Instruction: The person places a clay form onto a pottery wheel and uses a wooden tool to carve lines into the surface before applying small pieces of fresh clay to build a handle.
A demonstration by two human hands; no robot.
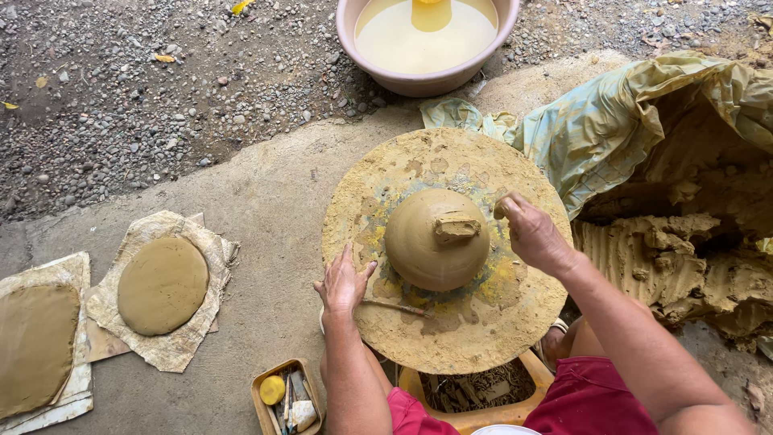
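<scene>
Left hand (343,283) lies flat, fingers spread, on the wheel disc (419,161) rim, steadying it. Right hand (531,234), frame centre-right, pinches a small clay bit beside the domed clay form (427,250).

We see a clay dome (436,239) sitting in the middle of a round wheel (419,338), with a basin (427,79) behind it. Our left hand (344,283) rests on the wheel's left edge; our right hand (531,234) lies just right of the dome. A clay heap (676,266) lies to the right, flat clay discs (163,284) to the left.
</scene>
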